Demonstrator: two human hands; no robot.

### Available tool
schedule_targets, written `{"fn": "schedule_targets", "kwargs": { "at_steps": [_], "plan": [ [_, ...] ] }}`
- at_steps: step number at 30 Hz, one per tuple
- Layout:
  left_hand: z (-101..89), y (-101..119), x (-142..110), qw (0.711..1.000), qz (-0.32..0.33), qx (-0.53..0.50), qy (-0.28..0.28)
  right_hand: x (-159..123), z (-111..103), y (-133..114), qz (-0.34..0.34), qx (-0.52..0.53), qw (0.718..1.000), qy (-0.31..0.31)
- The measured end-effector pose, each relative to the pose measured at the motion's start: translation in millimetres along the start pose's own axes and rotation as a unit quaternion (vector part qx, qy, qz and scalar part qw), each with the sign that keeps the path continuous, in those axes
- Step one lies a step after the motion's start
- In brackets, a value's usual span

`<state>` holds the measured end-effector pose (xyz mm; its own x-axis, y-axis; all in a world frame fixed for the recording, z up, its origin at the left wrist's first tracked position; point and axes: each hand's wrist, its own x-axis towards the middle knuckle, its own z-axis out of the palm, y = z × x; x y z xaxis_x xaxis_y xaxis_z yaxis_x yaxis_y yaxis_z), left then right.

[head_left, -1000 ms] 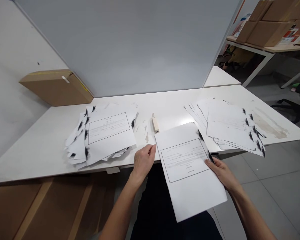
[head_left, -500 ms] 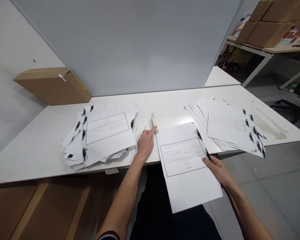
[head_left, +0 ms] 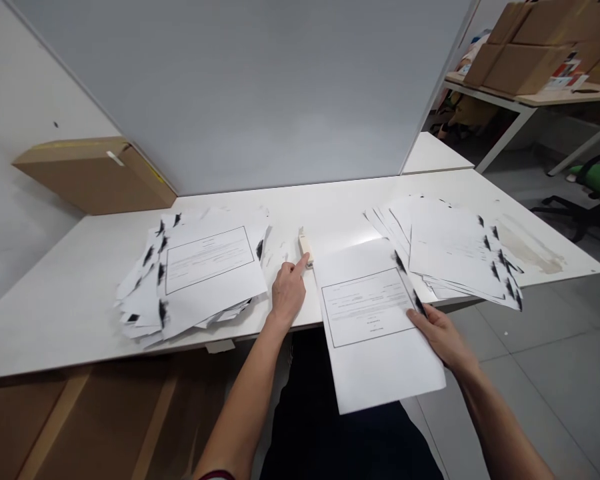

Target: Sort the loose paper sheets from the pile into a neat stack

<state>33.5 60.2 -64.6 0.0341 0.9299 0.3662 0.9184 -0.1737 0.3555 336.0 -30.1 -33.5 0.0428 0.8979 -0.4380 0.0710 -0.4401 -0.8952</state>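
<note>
My right hand (head_left: 440,333) pinches the right edge of a white printed sheet (head_left: 367,313), thumb on top. The sheet has a framed text block and a black smudge on that edge; its near end hangs past the table edge. With index finger stretched out and the other fingers curled, my left hand (head_left: 289,290) touches the near end of a small cream stapler-like tool (head_left: 305,247) lying on the table. The sheet's far left corner lies close beside that tool; whether they touch I cannot tell.
Uneven piles of smudged sheets lie on the white table (head_left: 330,207): a left pile (head_left: 210,257) and a right pile (head_left: 450,247). A grey-white panel (head_left: 260,100) stands behind. At the left wall leans a cardboard box (head_left: 95,177); more boxes (head_left: 525,67) are on another table.
The view has shifted slightly. My left index finger stays on the cream tool, whose near end shows more now. The sheet's near end has risen a little in my right hand.
</note>
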Motion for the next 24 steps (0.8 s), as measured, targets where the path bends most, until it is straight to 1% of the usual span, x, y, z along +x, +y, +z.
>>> {"fn": "schedule_targets", "kwargs": {
  "at_steps": [2, 4, 6, 8, 10, 12, 13, 14, 16, 17, 19, 22, 23, 24],
  "plan": [
    [-0.6, 1.5, -0.9, 1.000, 0.004, 0.014, 0.006, 1.0, -16.7, -14.2, -0.020, -0.029, 0.998, 0.047],
    [-1.0, 3.0, -1.7, 1.000, 0.010, 0.020, 0.014, 4.2, -41.0, -33.8, -0.051, -0.048, 0.990, 0.121],
    [-0.8, 4.0, -2.8, 0.999, 0.021, 0.015, 0.025, 10.0, -69.7, -55.5, -0.089, -0.055, 0.973, 0.205],
    [-0.1, 4.1, -4.4, 0.999, 0.032, 0.006, 0.037, 19.3, -98.6, -74.2, -0.110, -0.047, 0.965, 0.233],
    [1.1, 3.3, -5.8, 0.998, 0.035, -0.001, 0.046, 33.0, -124.2, -85.3, -0.132, -0.054, 0.957, 0.252],
    [2.1, 2.2, -6.5, 0.998, 0.033, -0.005, 0.053, 50.9, -144.6, -87.5, -0.123, -0.101, 0.953, 0.259],
    [2.4, 1.8, -6.5, 0.998, 0.033, -0.009, 0.056, 60.7, -152.9, -85.9, -0.107, -0.145, 0.947, 0.267],
    [2.6, 1.7, -6.6, 0.997, 0.035, -0.016, 0.060, 70.8, -159.9, -83.4, -0.087, -0.204, 0.931, 0.289],
    [2.3, 2.8, -7.3, 0.995, 0.054, -0.031, 0.072, 89.6, -171.0, -77.5, -0.052, -0.311, 0.897, 0.311],
    [1.6, 4.2, -8.7, 0.994, 0.071, -0.036, 0.077, 97.6, -175.3, -74.8, -0.040, -0.357, 0.878, 0.316],
    [-2.0, 8.4, -14.8, 0.989, 0.114, -0.044, 0.085, 109.5, -181.9, -70.6, -0.025, -0.420, 0.850, 0.316],
    [-16.8, 13.9, -33.0, 0.980, 0.156, -0.075, 0.099, 115.1, -186.3, -66.2, 0.002, -0.519, 0.791, 0.324],
    [-25.0, 13.5, -40.1, 0.978, 0.155, -0.088, 0.110, 114.1, -185.3, -64.9, -0.002, -0.544, 0.770, 0.334],
    [-34.7, 10.9, -46.8, 0.977, 0.143, -0.097, 0.127, 112.2, -182.5, -63.9, -0.020, -0.560, 0.750, 0.350]
  ]
}}
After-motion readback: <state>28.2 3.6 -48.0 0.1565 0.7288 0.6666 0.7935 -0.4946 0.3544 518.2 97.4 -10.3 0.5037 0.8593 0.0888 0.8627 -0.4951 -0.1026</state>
